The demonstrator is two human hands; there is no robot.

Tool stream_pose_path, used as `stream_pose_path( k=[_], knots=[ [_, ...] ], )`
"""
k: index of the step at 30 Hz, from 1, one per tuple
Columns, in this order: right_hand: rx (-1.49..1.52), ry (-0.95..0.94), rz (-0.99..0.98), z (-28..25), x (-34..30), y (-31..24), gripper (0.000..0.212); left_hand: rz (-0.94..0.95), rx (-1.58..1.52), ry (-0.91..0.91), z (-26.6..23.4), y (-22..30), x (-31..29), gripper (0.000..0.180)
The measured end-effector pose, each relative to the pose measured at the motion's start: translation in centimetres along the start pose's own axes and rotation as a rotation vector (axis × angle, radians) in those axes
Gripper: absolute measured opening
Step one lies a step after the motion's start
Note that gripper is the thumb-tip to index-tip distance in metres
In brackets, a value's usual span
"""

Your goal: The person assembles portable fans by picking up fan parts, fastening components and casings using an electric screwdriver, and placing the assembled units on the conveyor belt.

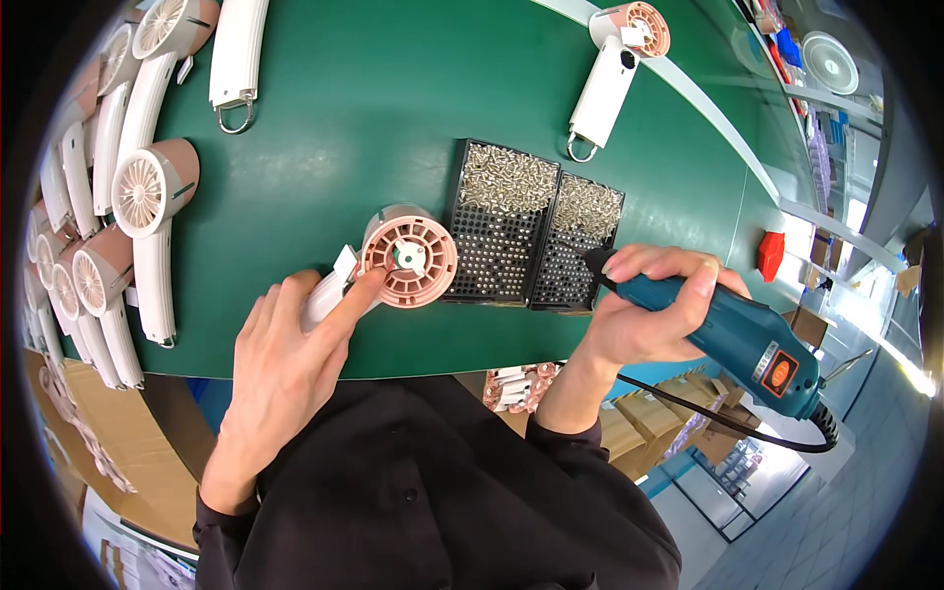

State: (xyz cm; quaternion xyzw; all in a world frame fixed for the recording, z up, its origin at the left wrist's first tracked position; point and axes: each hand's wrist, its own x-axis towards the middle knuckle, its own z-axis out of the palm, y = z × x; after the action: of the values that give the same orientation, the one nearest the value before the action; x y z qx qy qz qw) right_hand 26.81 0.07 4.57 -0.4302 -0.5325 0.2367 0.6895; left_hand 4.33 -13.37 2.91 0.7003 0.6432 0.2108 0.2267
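My left hand (293, 339) is closed on a handheld fan (411, 261) with a pink round head and a white handle, its open back facing up. The index finger presses beside the white hub, near thin red wires. In my right hand (657, 307) is a teal electric screwdriver (752, 339) with a black cord. Its tip reaches over the smaller of two black screw trays (568, 277). The larger screw tray (489, 258) lies between that one and the fan. Loose silvery screws heap at the far end of both trays, and others stand in the holes.
Several pink and white fans (143, 192) are stacked along the left side of the green table (324, 167). Another fan (602, 93) lies at the far right, near a pale strip. A red object (770, 256) sits by the right edge. Cardboard boxes (639, 433) stand below the table.
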Motion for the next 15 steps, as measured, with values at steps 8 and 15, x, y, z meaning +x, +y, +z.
stream_pose_path(
  k=[8,15],
  knots=[
    [-0.070,0.011,-0.002,0.09,0.22,-0.12,0.021,0.002,0.015,-0.020,-0.09,-0.11,-0.04,0.065],
    [-0.136,0.009,-0.007,0.09,0.28,-0.22,0.025,0.006,0.018,-0.028,-0.07,-0.20,-0.07,0.067]
  ],
)
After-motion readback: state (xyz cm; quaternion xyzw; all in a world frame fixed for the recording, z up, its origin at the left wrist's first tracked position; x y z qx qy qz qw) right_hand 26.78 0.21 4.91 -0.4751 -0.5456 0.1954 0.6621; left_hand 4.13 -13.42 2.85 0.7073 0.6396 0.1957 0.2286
